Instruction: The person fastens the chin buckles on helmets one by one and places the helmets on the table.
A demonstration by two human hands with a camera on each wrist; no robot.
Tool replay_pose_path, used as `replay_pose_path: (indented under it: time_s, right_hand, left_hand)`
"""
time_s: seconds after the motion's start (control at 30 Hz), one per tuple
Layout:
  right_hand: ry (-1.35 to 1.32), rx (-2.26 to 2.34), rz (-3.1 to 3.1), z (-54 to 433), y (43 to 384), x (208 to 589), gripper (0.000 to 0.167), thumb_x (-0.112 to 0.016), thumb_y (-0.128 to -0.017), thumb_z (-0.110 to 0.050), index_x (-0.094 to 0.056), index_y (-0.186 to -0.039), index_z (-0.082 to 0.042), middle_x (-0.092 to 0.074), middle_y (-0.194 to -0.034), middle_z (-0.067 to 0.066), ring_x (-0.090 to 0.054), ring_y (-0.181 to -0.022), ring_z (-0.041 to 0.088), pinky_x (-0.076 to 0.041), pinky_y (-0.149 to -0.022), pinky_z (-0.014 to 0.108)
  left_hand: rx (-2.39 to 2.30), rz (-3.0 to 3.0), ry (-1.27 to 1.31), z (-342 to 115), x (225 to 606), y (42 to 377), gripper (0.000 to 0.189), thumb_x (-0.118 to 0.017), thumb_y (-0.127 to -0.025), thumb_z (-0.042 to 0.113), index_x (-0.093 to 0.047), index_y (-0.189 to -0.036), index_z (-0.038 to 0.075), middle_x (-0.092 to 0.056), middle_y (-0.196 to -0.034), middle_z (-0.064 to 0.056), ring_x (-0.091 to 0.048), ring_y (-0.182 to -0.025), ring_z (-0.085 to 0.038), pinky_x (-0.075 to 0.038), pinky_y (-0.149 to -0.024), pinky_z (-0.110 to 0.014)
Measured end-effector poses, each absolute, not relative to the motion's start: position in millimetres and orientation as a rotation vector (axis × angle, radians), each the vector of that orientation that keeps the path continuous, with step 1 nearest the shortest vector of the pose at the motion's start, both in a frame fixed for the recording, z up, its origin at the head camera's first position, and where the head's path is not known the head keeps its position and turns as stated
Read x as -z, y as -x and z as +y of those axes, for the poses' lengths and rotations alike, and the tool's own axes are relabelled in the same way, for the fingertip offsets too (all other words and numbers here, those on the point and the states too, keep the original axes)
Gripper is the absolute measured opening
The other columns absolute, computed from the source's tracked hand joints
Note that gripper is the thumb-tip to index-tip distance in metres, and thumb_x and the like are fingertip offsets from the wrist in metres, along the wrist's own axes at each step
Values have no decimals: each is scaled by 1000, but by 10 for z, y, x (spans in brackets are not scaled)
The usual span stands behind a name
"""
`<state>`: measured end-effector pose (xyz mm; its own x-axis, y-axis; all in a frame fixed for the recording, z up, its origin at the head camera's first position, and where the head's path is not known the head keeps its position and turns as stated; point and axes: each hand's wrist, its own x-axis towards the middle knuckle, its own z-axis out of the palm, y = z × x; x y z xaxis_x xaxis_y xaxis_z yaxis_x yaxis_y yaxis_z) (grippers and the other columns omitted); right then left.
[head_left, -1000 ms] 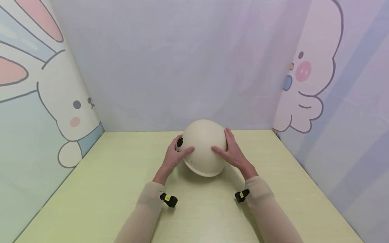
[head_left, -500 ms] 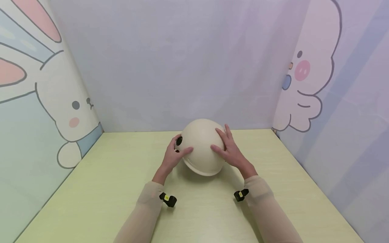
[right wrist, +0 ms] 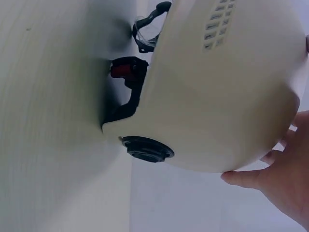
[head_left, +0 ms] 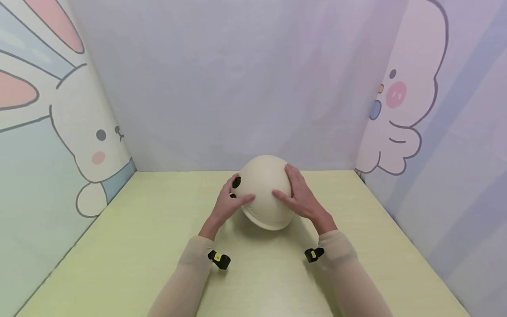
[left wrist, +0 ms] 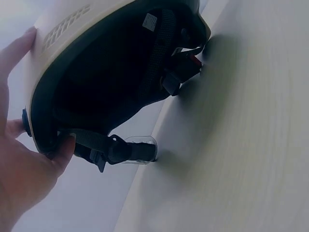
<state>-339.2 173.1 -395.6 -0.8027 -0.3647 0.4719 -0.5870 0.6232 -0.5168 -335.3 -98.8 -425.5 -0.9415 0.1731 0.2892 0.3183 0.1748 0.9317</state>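
A cream helmet (head_left: 264,187) sits tilted near the table's back edge, held between both hands. My left hand (head_left: 225,204) grips its left rim, thumb on the shell and fingers at the edge beside a black round fitting (head_left: 236,182). In the left wrist view the dark lining (left wrist: 101,72) shows, with a black chin strap (left wrist: 91,140) and a buckle with a red part (left wrist: 186,70) hanging towards the table. My right hand (head_left: 303,196) cups the right side of the shell, thumb in front. Another black round fitting (right wrist: 146,149) shows in the right wrist view.
The pale wooden table (head_left: 130,237) meets a grey-lilac back wall (head_left: 222,88). Side walls carry a cartoon rabbit (head_left: 87,145) on the left and a white cartoon figure (head_left: 412,88) on the right. Black wrist devices (head_left: 219,259) are worn over the sleeves.
My right fingers spread apart on the shell half a second ago; now they lie together, slightly further left than at first. The left hand keeps its hold, and the helmet stays nearly in place.
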Motion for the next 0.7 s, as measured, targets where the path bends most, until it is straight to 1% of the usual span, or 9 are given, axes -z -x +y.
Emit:
replay_pose_path:
  time_s: [0.13, 0.2, 0.27, 0.33, 0.37, 0.47, 0.57, 0.63, 0.7]
  right_hand:
    - [-765, -959, -2568, 1759, 3356, 3908, 85, -63, -94, -51, -20, -161, -21, -13, -164, 13, -20, -147, 37, -29, -109, 64]
    - [-754, -956, -2598, 1783, 3340, 3878, 82, -61, -95, -52, -22, -161, -25, -12, -164, 13, -21, -146, 40, -30, -108, 65]
    - [-743, -963, -2625, 1784, 3328, 3845, 82, -61, -95, -53, -22, -161, -25, -12, -165, 14, -22, -146, 41, -30, -108, 65]
    - [-726, -957, -2647, 1783, 3321, 3815, 84, -61, -94, -55, -23, -161, -23, -13, -165, 13, -23, -146, 41, -30, -108, 65]
    - [-716, -942, -2647, 1778, 3324, 3803, 84, -61, -94, -56, -24, -161, -21, -14, -164, 14, -21, -146, 42, -27, -110, 65]
    - [-696, -926, -2614, 1739, 3327, 3772, 87, -63, -92, -56, -29, -158, -12, -17, -164, 17, -11, -149, 42, -20, -113, 65]
    - [-687, -942, -2594, 1672, 3334, 3757, 93, -64, -90, -58, -28, -157, -3, -13, -164, 18, 1, -151, 40, -11, -115, 64]
    - [-672, -953, -2596, 1632, 3333, 3756, 96, -64, -90, -59, -25, -156, 0, -11, -165, 16, -1, -151, 37, -12, -116, 62]
    - [-661, -936, -2604, 1602, 3335, 3758, 99, -63, -90, -60, -22, -156, 2, -12, -164, 17, -8, -150, 37, -14, -117, 60]
  left_hand:
    - [1832, -2329, 509, -995, 4243, 3326, 97, -82, -82, 32, -25, -159, 17, -38, -149, -12, -47, -121, -31, -49, -94, -46]
    - [1819, -2330, 532, -985, 4233, 3320, 98, -83, -82, 30, -24, -160, 18, -36, -151, -11, -45, -123, -30, -47, -97, -48]
    - [1817, -2316, 541, -996, 4240, 3311, 99, -85, -80, 28, -25, -159, 18, -37, -152, -9, -46, -123, -31, -46, -98, -50]
    - [1829, -2285, 550, -998, 4256, 3315, 101, -87, -78, 27, -27, -158, 17, -39, -151, -8, -47, -122, -30, -45, -98, -53]
    - [1843, -2266, 547, -995, 4266, 3318, 101, -88, -77, 27, -28, -158, 17, -41, -150, -8, -48, -120, -30, -45, -98, -55]
    - [1868, -2211, 543, -983, 4288, 3335, 100, -90, -75, 27, -31, -155, 16, -47, -145, -8, -52, -116, -30, -43, -98, -59]
    - [1887, -2163, 555, -962, 4294, 3341, 97, -90, -74, 23, -33, -153, 15, -51, -142, -10, -54, -114, -30, -40, -98, -62]
    - [1892, -2156, 561, -946, 4295, 3341, 97, -89, -75, 20, -33, -153, 12, -51, -141, -11, -54, -113, -30, -40, -98, -62]
    - [1898, -2161, 558, -929, 4296, 3343, 96, -89, -75, 17, -33, -154, 11, -51, -141, -12, -54, -112, -30, -40, -98, -62]
